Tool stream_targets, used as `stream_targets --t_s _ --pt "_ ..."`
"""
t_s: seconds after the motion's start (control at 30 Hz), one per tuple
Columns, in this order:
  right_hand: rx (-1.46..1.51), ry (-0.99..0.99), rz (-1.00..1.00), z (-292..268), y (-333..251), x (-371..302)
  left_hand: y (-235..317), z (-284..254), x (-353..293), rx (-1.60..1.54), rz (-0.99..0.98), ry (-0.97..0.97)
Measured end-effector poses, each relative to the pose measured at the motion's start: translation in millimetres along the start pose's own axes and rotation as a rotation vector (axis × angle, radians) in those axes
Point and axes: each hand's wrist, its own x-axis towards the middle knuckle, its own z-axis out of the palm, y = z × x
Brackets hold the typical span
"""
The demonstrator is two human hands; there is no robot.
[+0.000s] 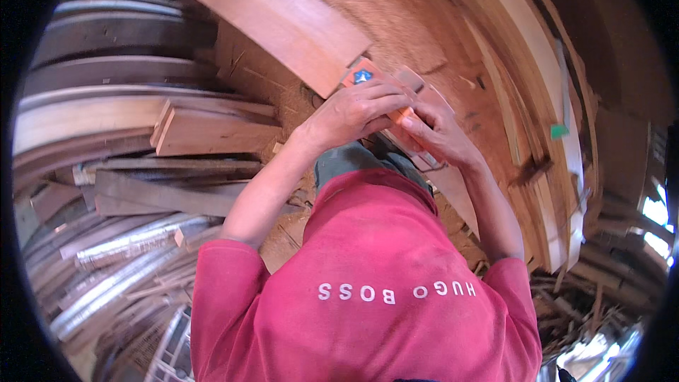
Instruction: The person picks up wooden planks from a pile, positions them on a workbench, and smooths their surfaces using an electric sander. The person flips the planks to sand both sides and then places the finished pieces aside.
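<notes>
Just past the red shirt [382,240], the left hand [353,110] and right hand [447,134] meet, fingers bent closely around a small orange object [400,114], its shape hard to tell. Beyond lies a pinkish plank [283,21], with long boards [548,71] to the right.

held piece [401,116]: orange | emblem [363,76]: blue and white | shirt [368,240]: pinkish red, white lettering [388,296] | trousers [346,160]: grey-green
</notes>
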Motion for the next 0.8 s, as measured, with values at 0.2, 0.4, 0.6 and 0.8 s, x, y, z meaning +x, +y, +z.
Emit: stream_targets --t_s 0.2,0.4,0.6,0.8 --pt "-0.303 0.064 -0.055 25.4 -9.1 57.7 -52.6 -42.7 -32.0 0.013 -0.045 -0.014" --pt "-0.461 0.252 0.200 55.8 68.8 114.0 -218.3 -113.2 -83.2 0.354 -0.534 0.234" --pt "-0.394 0.247 0.318 81.3 100.0 114.7 -353.4 -139.1 -131.1 0.758 -1.044 -0.135" --pt "-0.477 0.211 0.223 84.7 133.8 83.8 -394.7 -96.8 -117.4 0.666 -1.092 -0.196"
